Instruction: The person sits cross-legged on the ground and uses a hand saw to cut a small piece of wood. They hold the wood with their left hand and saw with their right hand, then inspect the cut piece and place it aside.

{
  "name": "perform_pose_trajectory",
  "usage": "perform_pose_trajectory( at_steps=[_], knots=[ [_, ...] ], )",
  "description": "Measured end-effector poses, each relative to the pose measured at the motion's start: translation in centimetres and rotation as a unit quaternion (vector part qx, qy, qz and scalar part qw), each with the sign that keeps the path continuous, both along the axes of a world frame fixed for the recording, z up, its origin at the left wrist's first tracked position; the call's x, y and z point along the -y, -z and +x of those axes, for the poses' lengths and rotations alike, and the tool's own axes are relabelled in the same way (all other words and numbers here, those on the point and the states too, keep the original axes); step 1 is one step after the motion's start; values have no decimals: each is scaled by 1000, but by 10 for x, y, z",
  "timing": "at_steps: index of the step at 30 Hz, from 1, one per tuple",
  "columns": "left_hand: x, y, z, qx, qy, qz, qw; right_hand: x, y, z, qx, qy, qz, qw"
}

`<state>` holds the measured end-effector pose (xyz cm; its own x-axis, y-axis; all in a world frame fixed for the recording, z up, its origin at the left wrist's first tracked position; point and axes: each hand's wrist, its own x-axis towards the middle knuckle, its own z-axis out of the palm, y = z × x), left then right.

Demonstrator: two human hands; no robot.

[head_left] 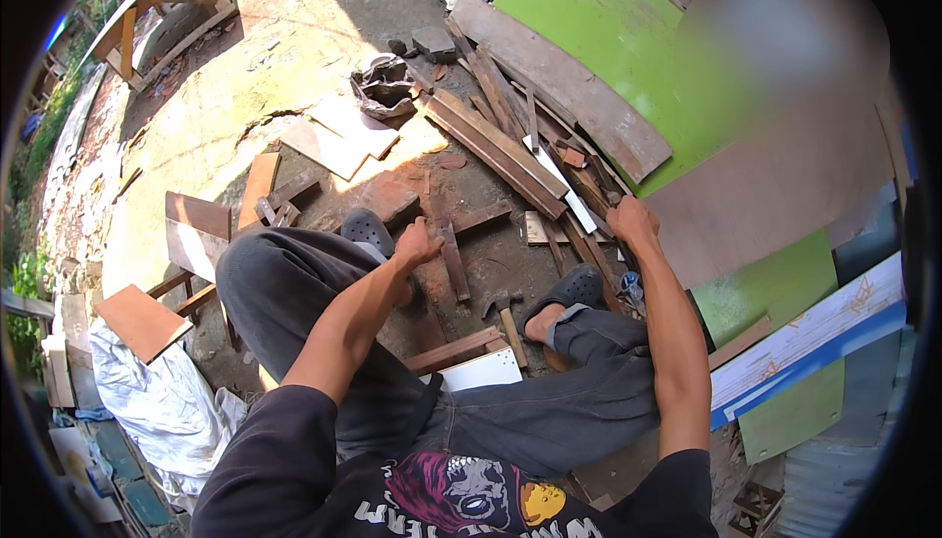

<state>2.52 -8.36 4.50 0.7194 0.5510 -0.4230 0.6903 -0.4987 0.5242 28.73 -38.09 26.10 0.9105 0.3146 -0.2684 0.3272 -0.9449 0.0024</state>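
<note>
My left hand (419, 242) is closed, fingers curled, beside an upright-looking brown wood strip (451, 255). What it holds, if anything, is too small to make out. Farther right, my right hand (633, 220) is closed at the near end of a heap of wood strips (510, 160); its fingers hide whatever is in them. A white strip (571, 187) lies in that heap, just left of the hand. Between my feet rests a hammer (507, 322) with a wooden handle, near a white board (481, 371) and brown wood pieces (453, 349).
Large green and brown panels (589, 42) lean along the right. A torn dark sack (383, 86) and flat board offcuts (334, 145) lie ahead. White sacking (157, 401) is at the left, a wooden bench (162, 8) at far left. Clear-blue plastic (631, 288) lies near my right forearm.
</note>
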Motion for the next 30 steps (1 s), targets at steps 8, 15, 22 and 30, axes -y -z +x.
perform_pose_trajectory(
  at_steps=[8, 15, 22, 30],
  knots=[
    [-26, 13, 35, 75, -46, -13, 996, -31, -44, -39, 49, -30, 96, 994],
    [-34, 40, 32, 118, -91, -40, 988, -66, -7, -135, -172, 125, 536, 817],
    [-31, 35, 34, 111, -87, -42, 989, -103, 50, -236, -232, 151, 549, 788],
    [-40, 41, 36, 126, -100, -70, 984, -101, 73, -243, -241, 129, 575, 771]
  ],
)
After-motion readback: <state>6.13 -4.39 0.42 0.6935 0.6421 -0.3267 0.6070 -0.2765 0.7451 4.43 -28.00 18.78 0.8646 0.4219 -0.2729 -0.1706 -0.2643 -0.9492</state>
